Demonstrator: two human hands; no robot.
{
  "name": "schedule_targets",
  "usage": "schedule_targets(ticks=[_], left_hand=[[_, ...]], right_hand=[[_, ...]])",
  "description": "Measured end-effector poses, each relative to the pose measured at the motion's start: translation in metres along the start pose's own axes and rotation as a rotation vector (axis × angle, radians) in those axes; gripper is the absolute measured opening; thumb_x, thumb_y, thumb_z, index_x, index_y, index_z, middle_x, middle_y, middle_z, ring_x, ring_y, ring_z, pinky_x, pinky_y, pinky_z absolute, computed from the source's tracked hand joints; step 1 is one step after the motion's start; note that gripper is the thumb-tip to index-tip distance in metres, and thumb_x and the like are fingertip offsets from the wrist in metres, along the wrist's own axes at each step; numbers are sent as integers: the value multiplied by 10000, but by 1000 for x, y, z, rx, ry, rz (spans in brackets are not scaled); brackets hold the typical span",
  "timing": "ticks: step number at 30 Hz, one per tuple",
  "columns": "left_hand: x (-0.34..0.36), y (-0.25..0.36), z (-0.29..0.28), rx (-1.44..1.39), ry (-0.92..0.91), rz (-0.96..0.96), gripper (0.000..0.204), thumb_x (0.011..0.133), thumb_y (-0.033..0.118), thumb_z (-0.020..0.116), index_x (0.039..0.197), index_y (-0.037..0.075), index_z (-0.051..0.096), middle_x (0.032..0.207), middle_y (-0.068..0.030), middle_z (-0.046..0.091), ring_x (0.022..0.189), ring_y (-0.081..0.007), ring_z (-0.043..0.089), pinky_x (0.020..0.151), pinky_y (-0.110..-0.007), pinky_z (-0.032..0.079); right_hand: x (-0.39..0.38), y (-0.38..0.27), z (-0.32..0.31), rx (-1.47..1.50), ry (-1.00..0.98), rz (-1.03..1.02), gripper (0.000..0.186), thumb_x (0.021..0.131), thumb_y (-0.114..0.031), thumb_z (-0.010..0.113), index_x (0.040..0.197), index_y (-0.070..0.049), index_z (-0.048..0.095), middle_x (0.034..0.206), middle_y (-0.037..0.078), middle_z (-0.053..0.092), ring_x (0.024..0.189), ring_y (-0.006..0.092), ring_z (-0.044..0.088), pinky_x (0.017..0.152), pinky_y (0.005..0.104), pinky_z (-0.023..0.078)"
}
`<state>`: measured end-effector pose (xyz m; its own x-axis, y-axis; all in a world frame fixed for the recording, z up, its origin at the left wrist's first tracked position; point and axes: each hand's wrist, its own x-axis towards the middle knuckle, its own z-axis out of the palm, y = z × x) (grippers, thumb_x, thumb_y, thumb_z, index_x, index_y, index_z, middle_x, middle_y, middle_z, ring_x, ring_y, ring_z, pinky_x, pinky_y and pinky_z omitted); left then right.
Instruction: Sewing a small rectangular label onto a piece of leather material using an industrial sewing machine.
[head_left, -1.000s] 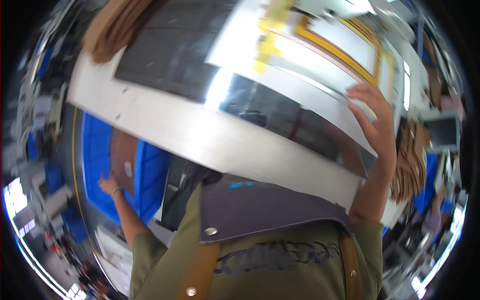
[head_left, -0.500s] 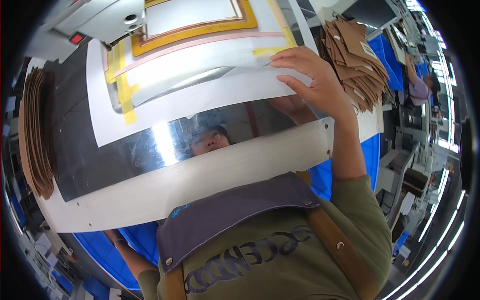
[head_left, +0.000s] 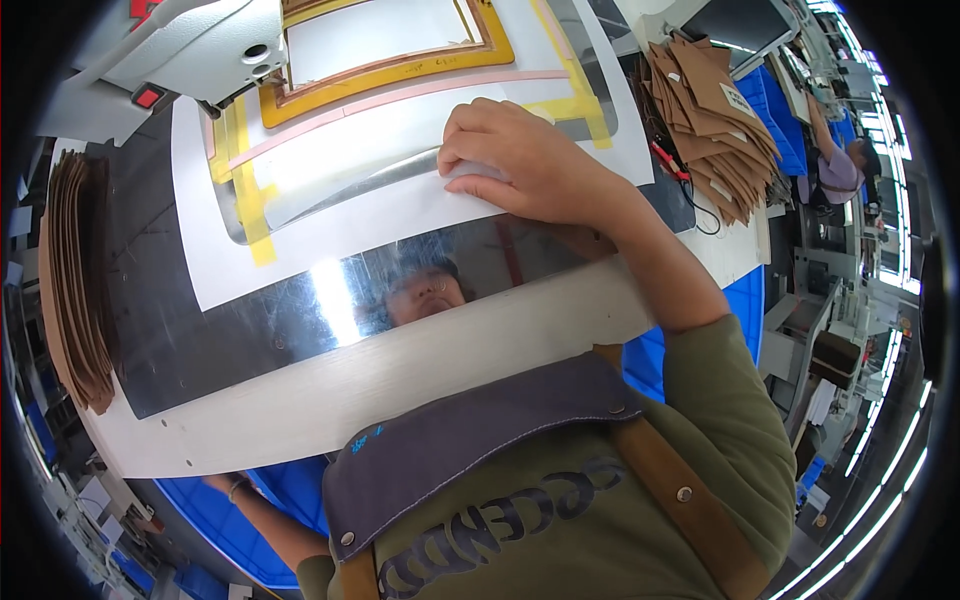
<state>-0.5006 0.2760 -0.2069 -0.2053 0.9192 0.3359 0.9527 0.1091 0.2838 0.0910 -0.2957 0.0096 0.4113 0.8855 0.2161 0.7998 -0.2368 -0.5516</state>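
Note:
My right hand point(head_left: 530, 165) is over the near part of a white template sheet point(head_left: 215, 275), its fingers curled toward the thumb. Something pale and see-through shows between fingers and thumb; I cannot make out what it is. Under the hand is the near edge of a window in the sheet, where a shiny strip point(head_left: 350, 190) shows. Yellow tape point(head_left: 255, 215) and a pink strip point(head_left: 400, 93) lie around that window. Beyond is a yellow frame point(head_left: 400, 72) with a white middle. My left hand point(head_left: 220, 482) hangs by a blue bin point(head_left: 285, 490) below the table edge, its fingers mostly hidden.
A white machine head point(head_left: 200, 50) with a red switch point(head_left: 148, 96) overhangs the far left. Brown folded pieces stand in a stack point(head_left: 75, 270) at the left; more brown pieces point(head_left: 700, 120) pile at the right. A shiny dark plate point(head_left: 270, 310) borders the table edge point(head_left: 380, 370). Another person point(head_left: 840, 170) works far right.
My right hand has moved left along the sheet, and its fingers have gone from spread to curled. The far right corner of yellow tape is now uncovered. The left arm has hardly moved.

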Motion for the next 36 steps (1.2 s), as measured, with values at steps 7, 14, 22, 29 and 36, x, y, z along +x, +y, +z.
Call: schedule_targets(ticks=[7,14,22,29,36], left_hand=[[13,189,-157,-968,394,251,303,1018,153,614,1216,-50,719,1226,-170,724,1108,-283,714,943,-335,609],[-204,395,-213,-1255,-966,806,474,1099,299,488,1408,-54,559,1420,-212,612,1267,-278,625,1051,-390,501],[-307,477,-231,-1063,-2078,523,383,1057,276,639,1310,-9,607,1155,-138,734,988,-148,717,798,-270,567],[-320,486,-217,-1122,-1741,744,161,994,139,731,1094,17,702,942,-27,743,851,-81,708,715,-234,535],[-277,506,-194,-1002,-738,1503,112,915,67,759,1002,4,728,948,-63,755,896,-185,722,759,-288,551]], right_hand=[[1,3,2,55,89,7,85,943,-118,711,973,-64,652,1029,75,654,1001,285,629,908,384,493],[14,-16,-23,584,97,166,99,1030,-124,654,1040,-28,629,1016,48,642,959,132,641,898,286,516],[8,-39,-38,480,11,205,133,1016,-130,669,1094,-29,630,1015,37,630,912,120,606,845,273,504],[19,-35,-14,489,56,313,221,973,-152,731,1144,-17,697,949,36,664,865,101,604,823,274,508],[78,18,-46,419,150,278,249,946,-258,732,1045,-34,780,844,60,739,734,112,625,667,281,496]])
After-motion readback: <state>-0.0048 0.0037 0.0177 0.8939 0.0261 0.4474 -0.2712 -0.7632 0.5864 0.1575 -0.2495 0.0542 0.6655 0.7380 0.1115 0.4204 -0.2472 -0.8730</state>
